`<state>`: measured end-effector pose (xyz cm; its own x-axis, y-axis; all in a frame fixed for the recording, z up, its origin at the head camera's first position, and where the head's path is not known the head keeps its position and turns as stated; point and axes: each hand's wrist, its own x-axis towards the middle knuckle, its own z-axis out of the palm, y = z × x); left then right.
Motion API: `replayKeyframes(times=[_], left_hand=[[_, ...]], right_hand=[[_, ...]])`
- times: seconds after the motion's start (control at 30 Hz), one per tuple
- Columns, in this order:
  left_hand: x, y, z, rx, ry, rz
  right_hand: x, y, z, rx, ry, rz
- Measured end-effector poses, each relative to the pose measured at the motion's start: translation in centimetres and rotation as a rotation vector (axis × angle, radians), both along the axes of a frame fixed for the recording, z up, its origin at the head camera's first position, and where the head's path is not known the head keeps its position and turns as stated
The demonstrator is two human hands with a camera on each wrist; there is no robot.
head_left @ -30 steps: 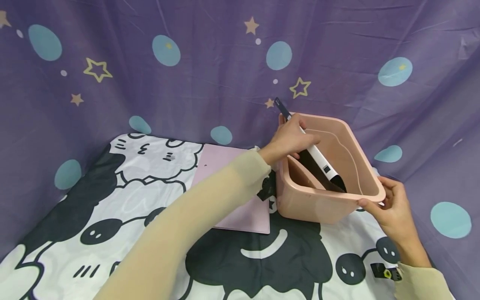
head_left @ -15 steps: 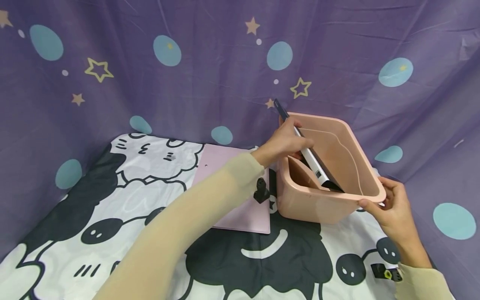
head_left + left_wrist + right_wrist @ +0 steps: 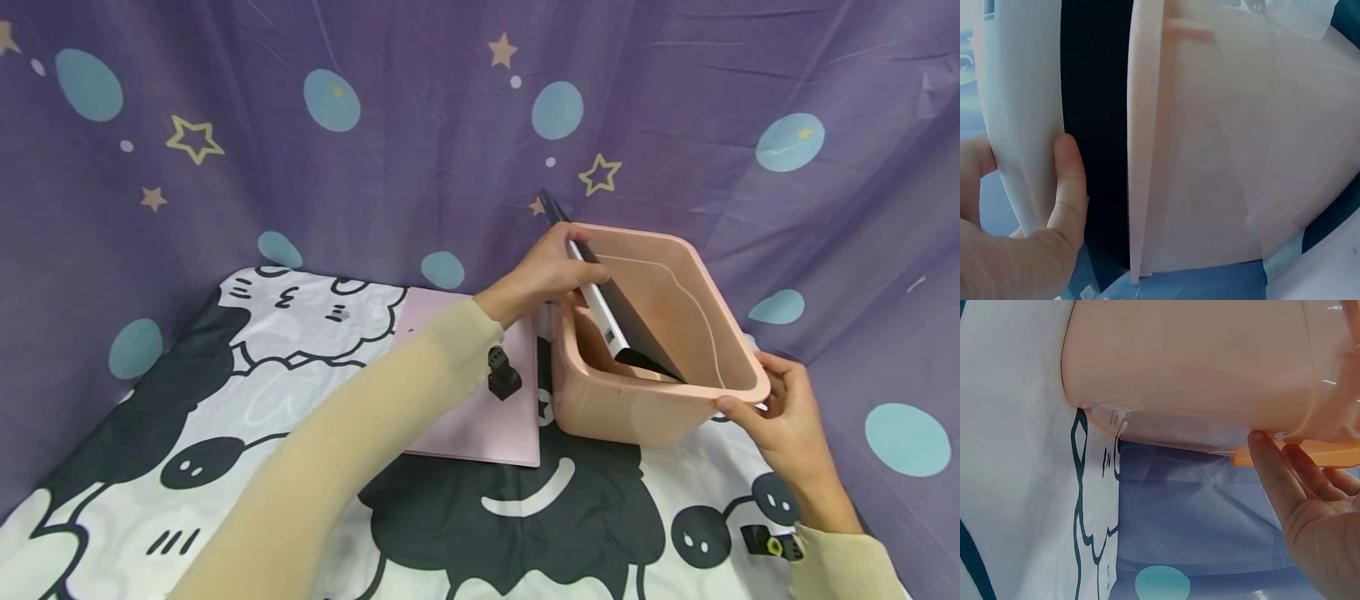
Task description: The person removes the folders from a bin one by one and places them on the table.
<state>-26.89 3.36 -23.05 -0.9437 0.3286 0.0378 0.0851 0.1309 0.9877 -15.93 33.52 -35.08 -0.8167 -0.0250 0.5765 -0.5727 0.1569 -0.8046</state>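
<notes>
In the head view a pink plastic bin point(image 3: 637, 412) stands at the right. My left hand point(image 3: 551, 271) grips a book-like thing with a white spine point(image 3: 603, 321) and dark covers, slanting across the bin's left part. Its front end reaches down inside the bin; its far end sticks out past the back left rim. In the left wrist view the thumb and fingers hold the white spine point(image 3: 1022, 94) from both sides, beside the black cover point(image 3: 1094, 112). My right hand point(image 3: 783, 433) holds the bin's front right corner, fingertips under the rim in the right wrist view point(image 3: 1316, 512).
A flat pink folder or board point(image 3: 502, 425) lies left of the bin, partly under my left sleeve. The cartoon-print cloth point(image 3: 525, 533) covers the surface. A purple curtain point(image 3: 450, 150) hangs close behind. Small black devices sit at both cuffs.
My left hand has moved left, and the book-like thing has tilted with its spine swinging left, so more of its dark cover shows. The right hand and the bin have stayed in place.
</notes>
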Motion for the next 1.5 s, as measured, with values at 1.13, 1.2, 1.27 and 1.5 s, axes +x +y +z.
replayKeyframes(times=[1.13, 1.2, 1.27, 1.5], left_hand=[[0.5, -1.0, -1.4, -0.012, -0.028, 0.134], [0.4, -1.5, -1.1, -0.011, -0.027, 0.130], [0.3, -2.1, -0.9, 0.009, -0.041, 0.126], [-0.1, -3.7, -1.3, 0.033, -0.117, 0.113]], right_hand=[[0.0, -0.2, -0.2, 0.003, -0.007, -0.009], [0.0, -0.2, -0.2, 0.007, -0.007, -0.010], [0.0, -0.2, -0.1, 0.018, -0.009, -0.012], [0.1, -0.2, -0.1, 0.040, -0.016, -0.036]])
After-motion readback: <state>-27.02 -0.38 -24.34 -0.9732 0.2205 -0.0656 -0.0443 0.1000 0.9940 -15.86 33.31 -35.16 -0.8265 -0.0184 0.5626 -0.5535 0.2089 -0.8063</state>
